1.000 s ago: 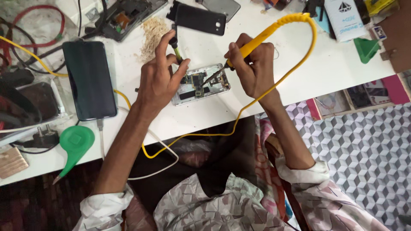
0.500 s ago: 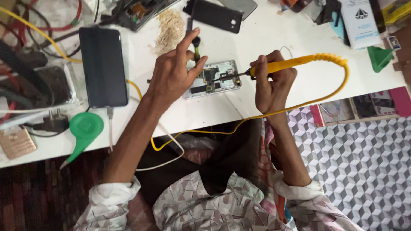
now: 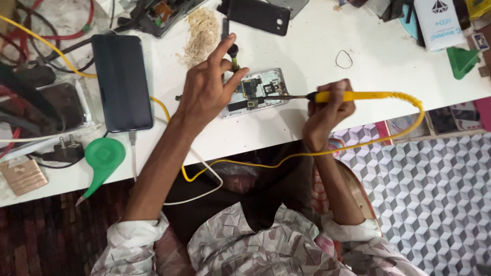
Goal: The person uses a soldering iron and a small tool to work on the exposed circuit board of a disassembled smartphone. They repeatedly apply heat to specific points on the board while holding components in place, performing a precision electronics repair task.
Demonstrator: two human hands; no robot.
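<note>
opened phone (image 3: 254, 92) lies board-up on the white table (image 3: 317, 107), near the front edge. right hand (image 3: 327, 110) fingers clamped around a yellow soldering iron (image 3: 353, 96), tip on the board. left hand (image 3: 207, 92) pinches a small dark-tipped tool (image 3: 233, 55) between thumb and fingers over the phone, index raised. black phone (image 3: 123, 82) left, green blower (image 3: 102, 158) nearby.

Both hands (image 3: 209, 89) (image 3: 325, 110) raised, fingers curled

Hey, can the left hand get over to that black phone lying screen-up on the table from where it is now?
Probably yes. The black phone lies uncovered just beside the left hand, with bare table between. But its fingers pinch a small dark tool, so they aren't free.
</note>
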